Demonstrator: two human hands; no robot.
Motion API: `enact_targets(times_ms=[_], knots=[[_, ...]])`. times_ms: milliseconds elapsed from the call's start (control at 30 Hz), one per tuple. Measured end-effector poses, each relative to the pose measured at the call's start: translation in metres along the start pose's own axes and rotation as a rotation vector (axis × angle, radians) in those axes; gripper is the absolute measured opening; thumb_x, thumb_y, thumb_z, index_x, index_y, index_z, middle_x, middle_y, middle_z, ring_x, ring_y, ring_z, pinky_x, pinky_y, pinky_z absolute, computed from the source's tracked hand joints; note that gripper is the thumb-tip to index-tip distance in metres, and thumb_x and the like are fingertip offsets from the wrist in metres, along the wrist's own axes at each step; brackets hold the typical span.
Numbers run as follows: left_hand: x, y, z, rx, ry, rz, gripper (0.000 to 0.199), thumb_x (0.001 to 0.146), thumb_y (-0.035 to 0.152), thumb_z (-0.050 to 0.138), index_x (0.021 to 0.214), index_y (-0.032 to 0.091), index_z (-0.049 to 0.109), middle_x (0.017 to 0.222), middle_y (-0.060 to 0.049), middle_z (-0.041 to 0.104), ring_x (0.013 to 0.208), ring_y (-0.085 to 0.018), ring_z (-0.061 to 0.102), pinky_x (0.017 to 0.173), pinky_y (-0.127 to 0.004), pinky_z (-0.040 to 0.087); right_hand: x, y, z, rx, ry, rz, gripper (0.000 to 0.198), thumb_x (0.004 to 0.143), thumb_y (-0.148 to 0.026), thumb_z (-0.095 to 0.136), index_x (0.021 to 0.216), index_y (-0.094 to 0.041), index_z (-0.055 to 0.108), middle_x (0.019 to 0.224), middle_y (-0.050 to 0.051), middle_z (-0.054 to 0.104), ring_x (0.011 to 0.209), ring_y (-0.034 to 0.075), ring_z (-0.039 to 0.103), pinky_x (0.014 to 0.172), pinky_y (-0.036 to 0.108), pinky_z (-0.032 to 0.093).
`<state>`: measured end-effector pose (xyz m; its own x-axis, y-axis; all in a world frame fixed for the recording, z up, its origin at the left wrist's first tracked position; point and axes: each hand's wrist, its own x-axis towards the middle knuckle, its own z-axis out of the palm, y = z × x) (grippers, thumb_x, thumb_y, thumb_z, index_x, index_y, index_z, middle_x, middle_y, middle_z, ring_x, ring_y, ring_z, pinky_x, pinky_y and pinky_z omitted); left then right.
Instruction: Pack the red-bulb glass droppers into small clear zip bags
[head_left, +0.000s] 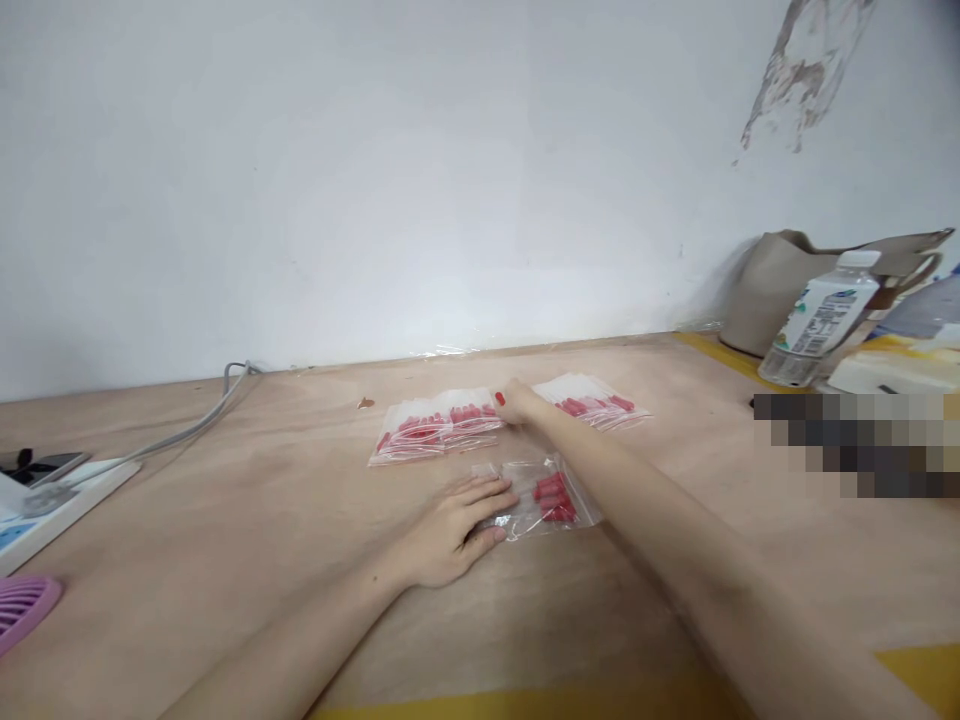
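Note:
My left hand [459,525] lies palm down on the table, fingers stretched out over the left edge of a larger clear zip bag [521,515]. Inside that bag several red tube-like pieces [555,498] are bunched at its right side. My right hand [516,403] reaches farther out, fingers closed and pointing down between two groups of small zip bags. A small red spot shows at its fingers; what they hold is hidden. The left group of small bags [420,428] and the right group [592,400] overlap in fans, with red pieces inside.
A grey cable [202,425] runs from the wall to a white power strip [82,510] at left. A pink slatted object [26,608] sits below it. On the right stand a plastic bottle [821,320] and a beige bag [769,280]. A white wall [450,200] borders the table.

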<state>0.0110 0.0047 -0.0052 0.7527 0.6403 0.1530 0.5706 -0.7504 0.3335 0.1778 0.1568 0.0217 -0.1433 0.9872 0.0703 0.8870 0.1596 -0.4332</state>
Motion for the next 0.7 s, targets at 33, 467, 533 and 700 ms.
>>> enact_targets(times_ms=[33,467,533,700], knots=[[0.0,0.0,0.0,0.002,-0.001,-0.006,0.04,0.091,0.03,0.039,0.131,0.028,0.038,0.138,-0.002,0.036,0.128,-0.02,0.031,0.106,-0.041,0.026,-0.004,0.005,-0.006,0.042,0.03,-0.002,0.036,0.072,-0.023,0.057,0.104,-0.006,0.051,0.086,0.018,0.064,0.076,0.022,0.061,0.064,0.027,0.044],[0.001,-0.002,0.003,-0.003,0.034,0.011,0.039,0.091,0.03,0.04,0.13,0.026,0.039,0.137,-0.003,0.037,0.126,-0.019,0.034,0.105,-0.04,0.028,-0.121,0.103,-0.014,1.044,0.525,0.048,0.05,0.068,-0.034,0.059,0.105,-0.024,0.027,0.067,-0.006,0.05,0.047,0.011,0.052,0.044,0.024,0.046],[0.001,-0.002,0.003,-0.003,0.026,0.005,0.039,0.091,0.031,0.039,0.13,0.027,0.039,0.138,-0.003,0.036,0.127,-0.019,0.033,0.105,-0.039,0.028,-0.126,0.1,-0.008,1.074,0.543,0.035,0.049,0.067,-0.035,0.061,0.102,-0.024,0.027,0.069,-0.006,0.051,0.05,0.011,0.054,0.047,0.026,0.049],[0.001,-0.002,0.004,-0.002,0.028,0.003,0.039,0.092,0.031,0.039,0.131,0.028,0.038,0.138,-0.003,0.036,0.127,-0.019,0.033,0.105,-0.04,0.027,-0.123,0.091,0.002,1.165,0.473,0.003,0.048,0.066,-0.033,0.062,0.098,-0.025,0.027,0.071,-0.005,0.053,0.054,0.013,0.058,0.056,0.03,0.053]])
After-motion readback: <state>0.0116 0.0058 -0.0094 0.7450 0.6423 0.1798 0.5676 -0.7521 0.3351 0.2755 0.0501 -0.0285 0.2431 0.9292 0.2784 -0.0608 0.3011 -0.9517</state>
